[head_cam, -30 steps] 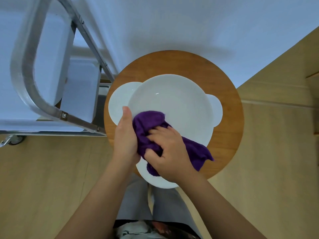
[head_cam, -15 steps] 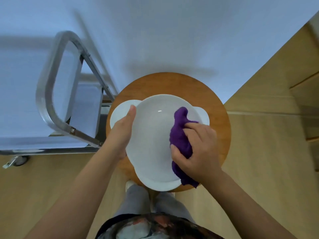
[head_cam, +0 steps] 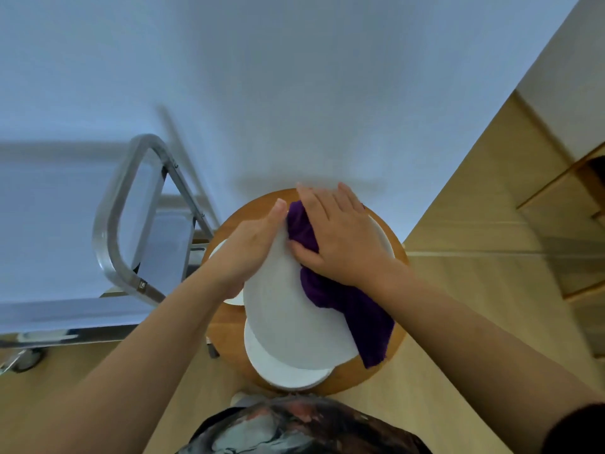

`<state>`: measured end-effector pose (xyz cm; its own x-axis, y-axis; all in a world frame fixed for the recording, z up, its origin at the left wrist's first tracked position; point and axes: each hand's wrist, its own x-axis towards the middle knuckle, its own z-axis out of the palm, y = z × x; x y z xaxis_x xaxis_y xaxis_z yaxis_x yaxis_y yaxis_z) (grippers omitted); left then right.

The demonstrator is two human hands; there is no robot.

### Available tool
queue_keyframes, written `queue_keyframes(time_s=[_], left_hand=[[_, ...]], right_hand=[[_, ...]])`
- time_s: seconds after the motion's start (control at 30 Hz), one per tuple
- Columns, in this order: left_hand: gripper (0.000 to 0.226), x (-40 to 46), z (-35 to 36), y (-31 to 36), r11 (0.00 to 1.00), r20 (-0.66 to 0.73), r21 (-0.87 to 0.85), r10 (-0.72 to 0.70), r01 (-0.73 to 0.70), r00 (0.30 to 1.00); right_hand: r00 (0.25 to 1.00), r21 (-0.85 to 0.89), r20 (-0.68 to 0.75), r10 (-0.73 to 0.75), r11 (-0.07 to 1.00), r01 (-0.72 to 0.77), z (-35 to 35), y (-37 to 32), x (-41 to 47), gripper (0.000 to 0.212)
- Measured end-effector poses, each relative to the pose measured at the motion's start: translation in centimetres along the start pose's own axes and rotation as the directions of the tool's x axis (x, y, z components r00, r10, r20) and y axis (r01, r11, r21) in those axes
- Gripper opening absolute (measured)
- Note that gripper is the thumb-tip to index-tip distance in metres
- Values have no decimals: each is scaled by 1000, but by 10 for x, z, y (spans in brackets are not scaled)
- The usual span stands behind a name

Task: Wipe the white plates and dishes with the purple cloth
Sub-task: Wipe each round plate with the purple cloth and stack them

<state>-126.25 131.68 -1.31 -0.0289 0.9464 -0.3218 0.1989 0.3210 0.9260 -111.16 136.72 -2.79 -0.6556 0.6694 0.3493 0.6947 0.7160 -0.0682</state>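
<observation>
The large white plate [head_cam: 291, 309] is steadied at its rim by the left hand [head_cam: 248, 253], fingers nearly straight, so that the purple cloth [head_cam: 330, 290] can be pressed on it by the flat, open-fingered right hand [head_cam: 340, 244].

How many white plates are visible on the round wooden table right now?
3: the large plate being wiped on top, one at its near edge, one peeking out under the left hand. More may be hidden.
</observation>
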Motion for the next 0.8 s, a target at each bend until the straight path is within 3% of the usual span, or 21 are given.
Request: queue_keyframes(time_s=[0.1,0.23,0.3,0.37,0.47,0.57,0.67,0.8], left_hand=[[37,0,5,6,992,-52,-33,124,-126,991],[34,-1,8,14,985,-78,-71,150,-155,986],[36,-2,9,13,983,-119,-92,146,-157,982],[40,-1,11,13,977,-215,-156,113,-148,970],[46,-1,17,16,944,-320,-300,37,-139,947],[41,0,28,13,923,-366,-354,11,-150,931],[32,3,33,11,871,-379,-473,-64,-134,923],[32,11,36,8,838,-396,-516,-51,-176,917]], right_hand=[[984,35,-175,13,999,-7,-17,8,11,43],[973,73,-172,152,987,-141,-25,26,12,45],[943,138,-191,273,958,-250,-24,37,9,43],[852,256,-193,486,863,-435,-17,46,-1,43],[661,359,-159,733,667,-653,1,54,-23,43],[563,402,-141,814,567,-719,12,46,-42,59],[540,381,-126,832,543,-748,14,26,-57,64],[519,246,129,845,480,-842,8,-11,-67,90]])
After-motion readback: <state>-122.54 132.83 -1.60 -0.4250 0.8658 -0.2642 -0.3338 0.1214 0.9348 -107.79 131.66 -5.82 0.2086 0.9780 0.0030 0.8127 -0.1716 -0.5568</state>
